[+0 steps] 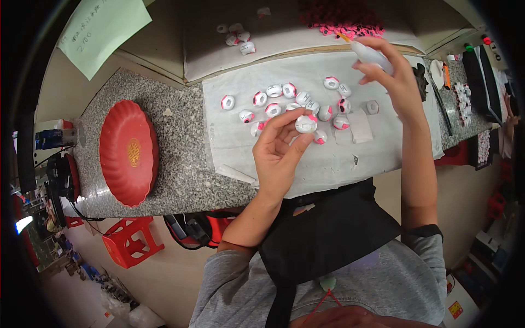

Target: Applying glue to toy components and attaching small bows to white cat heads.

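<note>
Between the thumb and fingers of my left hand [278, 158] is a small white rounded piece [305, 124] with pink patches, held over the paper-covered worktop. My right hand [396, 71], raised at the back right, is wrapped round a white squeeze bottle [373, 57] with a thin orange nozzle. The nozzle points up and left, apart from the held piece. Around my left hand lie several similar white-and-pink pieces [273, 110] on the white paper [322, 174]. A small pale square [361, 127] rests to their right.
A red scalloped tray [112, 164] sits on the speckled counter [180, 131] at left. On the shelf behind are a pile of small pink parts [350, 27] and several white pieces [247, 48]. Cutters or other dark tools lie at right. A red stool [131, 240] stands below.
</note>
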Demonstrator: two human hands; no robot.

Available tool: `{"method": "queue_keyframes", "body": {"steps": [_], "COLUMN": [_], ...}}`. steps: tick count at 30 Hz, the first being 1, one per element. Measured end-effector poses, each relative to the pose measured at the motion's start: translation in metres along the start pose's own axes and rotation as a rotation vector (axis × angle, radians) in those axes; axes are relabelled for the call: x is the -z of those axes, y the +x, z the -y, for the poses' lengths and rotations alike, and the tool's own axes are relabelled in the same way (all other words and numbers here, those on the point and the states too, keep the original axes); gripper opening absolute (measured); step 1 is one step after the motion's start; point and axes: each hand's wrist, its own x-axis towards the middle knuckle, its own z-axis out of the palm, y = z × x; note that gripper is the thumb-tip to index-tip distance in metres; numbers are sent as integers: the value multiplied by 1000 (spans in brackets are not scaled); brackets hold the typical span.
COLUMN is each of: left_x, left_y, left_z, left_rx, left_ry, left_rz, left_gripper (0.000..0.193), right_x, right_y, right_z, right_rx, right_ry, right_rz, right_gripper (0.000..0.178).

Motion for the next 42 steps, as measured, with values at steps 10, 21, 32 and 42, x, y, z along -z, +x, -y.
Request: {"method": "queue_keyframes", "body": {"steps": [10,21,32,42], "left_x": [-3,-3,-13,-12], "left_y": [-1,-1,1,-1], "left_z": [1,-1,7,8], "left_rx": [16,-12,-17,-130], "left_ry": [-6,-50,238,388], "left_rz": [-1,-32,75,167], "left_gripper": [33,35,30,29], "right_x": [-31,-29,-45,-55], "right_y": [121,-6,-82,-82], "right_z": [-71,2,-5,-11], "right_rx": [411,78,-186,-236], "right_ry": [-1030,-116,691,709], "right_rz": [-98,-89,-30,-60], "right_gripper": [33,7,7,8]}}
